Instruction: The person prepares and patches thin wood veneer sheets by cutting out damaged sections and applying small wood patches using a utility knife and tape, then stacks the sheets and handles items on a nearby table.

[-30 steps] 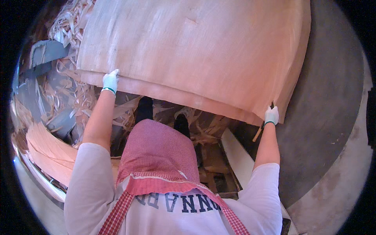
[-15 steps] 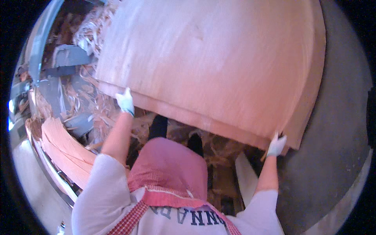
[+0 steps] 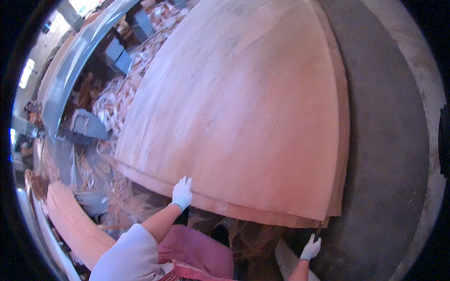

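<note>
A large stack of thin pinkish-tan wood veneer sheets [image 3: 243,140] fills the middle, its near edge running crosswise in front of me. My left hand [image 3: 182,192], in a white glove, lies on that near edge left of centre, fingers stretched out over the top sheet. Just off the stack's near right corner, my right hand [image 3: 311,247], also gloved, is closed round a thin dark tool [image 3: 319,228] that looks like a knife. The tool's upper end meets the corner of the sheets; its exact shape is too small to make out.
Veneer scraps [image 3: 124,89] lie heaped along the left side, around grey blocks [image 3: 89,125]. A curved bundle of veneer [image 3: 75,225] stands at lower left. A long metal rail [image 3: 75,70] runs along the far left. Dark flat surface [image 3: 389,140] extends on the right.
My left hand has moved right along the near edge and flattened onto the sheet. My right hand has drawn back from the corner, with the dark tool now visible. The view has shifted, showing more of the far side.
</note>
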Available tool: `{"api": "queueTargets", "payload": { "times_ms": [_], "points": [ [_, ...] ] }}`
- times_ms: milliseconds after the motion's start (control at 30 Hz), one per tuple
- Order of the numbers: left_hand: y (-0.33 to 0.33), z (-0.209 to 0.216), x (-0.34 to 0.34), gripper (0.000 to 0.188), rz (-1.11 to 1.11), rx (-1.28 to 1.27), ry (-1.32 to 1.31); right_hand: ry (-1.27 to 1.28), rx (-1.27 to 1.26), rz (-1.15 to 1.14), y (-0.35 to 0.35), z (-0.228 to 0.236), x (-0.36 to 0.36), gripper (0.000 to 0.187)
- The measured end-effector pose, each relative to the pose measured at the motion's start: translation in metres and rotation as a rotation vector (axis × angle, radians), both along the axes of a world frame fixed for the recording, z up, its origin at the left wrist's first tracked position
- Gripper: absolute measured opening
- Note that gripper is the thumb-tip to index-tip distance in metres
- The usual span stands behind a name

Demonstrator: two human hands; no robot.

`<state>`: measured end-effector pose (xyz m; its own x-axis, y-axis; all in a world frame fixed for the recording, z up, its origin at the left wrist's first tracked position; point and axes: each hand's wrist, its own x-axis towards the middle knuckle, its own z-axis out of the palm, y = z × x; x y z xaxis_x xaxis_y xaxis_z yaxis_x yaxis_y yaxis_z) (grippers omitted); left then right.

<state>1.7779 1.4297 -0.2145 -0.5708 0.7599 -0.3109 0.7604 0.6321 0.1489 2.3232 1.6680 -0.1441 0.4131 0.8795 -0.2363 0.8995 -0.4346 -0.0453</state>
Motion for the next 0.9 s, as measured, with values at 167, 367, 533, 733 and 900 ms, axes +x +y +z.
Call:
{"api": "queueTargets", "payload": {
  "times_ms": [167,367,533,733,900],
  "points": [
    [0.011,0.006,0.0,0.066,-0.026,-0.164,-0.013,-0.178,0.064,-0.102,0.016,0.039,0.068,0.05],
    [0.023,0.01,0.006,0.068,-0.002,-0.26,-0.03,-0.191,0.235,0.008,0.082,0.075,0.087,0.05],
    [0.02,0.0,0.004,0.066,-0.005,-0.277,-0.002,-0.138,0.392,0.125,0.139,0.09,0.063,0.048],
    [0.018,0.005,0.006,0.06,0.033,-0.172,-0.046,0.008,0.283,0.288,0.139,0.1,-0.028,0.048],
    [0.01,0.018,0.001,0.055,0.06,-0.087,-0.109,0.24,0.376,0.37,0.05,0.042,-0.121,0.051]
  ]
}}
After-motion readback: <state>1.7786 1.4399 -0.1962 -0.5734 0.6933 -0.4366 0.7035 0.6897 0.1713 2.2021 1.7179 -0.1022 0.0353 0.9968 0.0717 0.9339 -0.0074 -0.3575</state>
